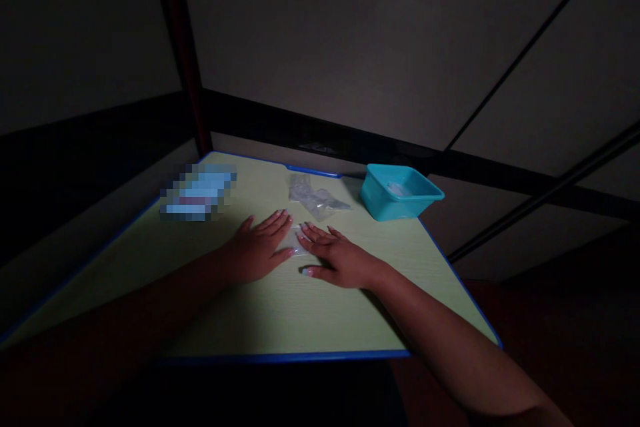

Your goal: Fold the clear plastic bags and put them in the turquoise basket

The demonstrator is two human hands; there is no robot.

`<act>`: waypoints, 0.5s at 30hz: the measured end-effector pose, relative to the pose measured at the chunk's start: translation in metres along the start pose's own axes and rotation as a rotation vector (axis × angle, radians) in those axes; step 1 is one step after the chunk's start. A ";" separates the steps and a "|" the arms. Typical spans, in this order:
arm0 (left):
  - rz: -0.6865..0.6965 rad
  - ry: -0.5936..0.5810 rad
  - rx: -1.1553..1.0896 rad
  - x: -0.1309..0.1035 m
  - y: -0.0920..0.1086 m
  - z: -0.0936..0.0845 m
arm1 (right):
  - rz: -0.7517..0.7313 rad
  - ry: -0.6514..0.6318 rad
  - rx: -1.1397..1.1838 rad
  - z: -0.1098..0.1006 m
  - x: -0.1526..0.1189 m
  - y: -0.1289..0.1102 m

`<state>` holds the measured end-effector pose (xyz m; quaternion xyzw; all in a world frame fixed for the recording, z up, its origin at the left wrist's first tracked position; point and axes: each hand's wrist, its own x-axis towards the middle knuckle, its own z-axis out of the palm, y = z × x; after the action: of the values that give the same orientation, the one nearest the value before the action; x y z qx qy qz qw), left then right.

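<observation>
A small clear plastic bag (298,240) lies flat on the table, partly covered by both hands. My left hand (257,247) rests palm down at its left side, fingers stretched out and thumb toward the bag. From the right, my right hand (337,253) lies over the bag's other side with its fingers spread. Neither hand grips anything. Just beyond the fingertips are several more clear plastic bags (320,202), loosely overlapping. What is inside the bags, if anything, I cannot make out.
The pale table (210,320) has a blue edge. A turquoise plastic basket (385,203) with something whitish inside stands at the back right. A blurred-out light blue item (200,193) lies at the back left. Dark walls or panels rise behind the table.
</observation>
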<state>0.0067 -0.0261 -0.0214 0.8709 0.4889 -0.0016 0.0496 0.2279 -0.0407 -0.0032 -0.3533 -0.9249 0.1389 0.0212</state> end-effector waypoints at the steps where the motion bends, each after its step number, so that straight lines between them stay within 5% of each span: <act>1: -0.007 0.000 -0.001 0.000 -0.001 0.000 | -0.001 0.008 -0.001 0.000 0.000 0.000; 9: -0.019 -0.029 -0.038 -0.002 -0.001 -0.004 | -0.052 0.239 0.036 -0.016 -0.009 0.006; 15: -0.025 -0.019 -0.062 -0.003 0.000 -0.006 | -0.140 0.232 0.024 -0.018 -0.013 0.011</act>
<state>0.0051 -0.0283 -0.0155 0.8626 0.4993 0.0046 0.0813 0.2469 -0.0371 0.0120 -0.3015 -0.9368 0.1065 0.1420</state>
